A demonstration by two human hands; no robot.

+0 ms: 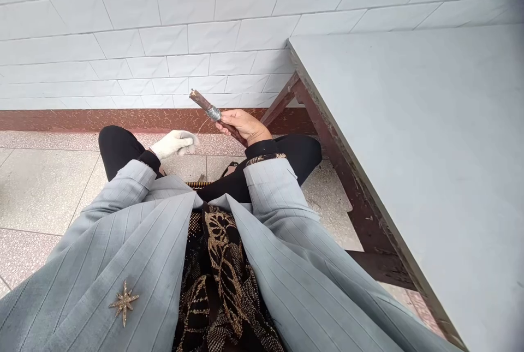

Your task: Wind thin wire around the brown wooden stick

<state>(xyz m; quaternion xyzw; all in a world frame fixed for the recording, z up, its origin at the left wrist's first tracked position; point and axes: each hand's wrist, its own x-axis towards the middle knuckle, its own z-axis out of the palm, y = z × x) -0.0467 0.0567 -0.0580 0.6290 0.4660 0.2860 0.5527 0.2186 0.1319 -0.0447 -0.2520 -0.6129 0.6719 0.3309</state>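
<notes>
My right hand (244, 124) is bare and wrapped round a dark brown stick (200, 100) that points up and to the left. A band of thin silvery wire (213, 113) is wound round the stick just above my fingers. A fine strand runs from the winding down towards my left hand (174, 143), which wears a white glove and is closed in a pinch on it above my left knee. I sit with both knees in black trousers below the hands.
A grey-topped table (409, 139) with a dark red-brown frame (327, 133) stands close on my right. A white tiled wall (143, 41) with a reddish skirting (82, 119) is ahead. Speckled floor tiles (41, 188) lie to my left.
</notes>
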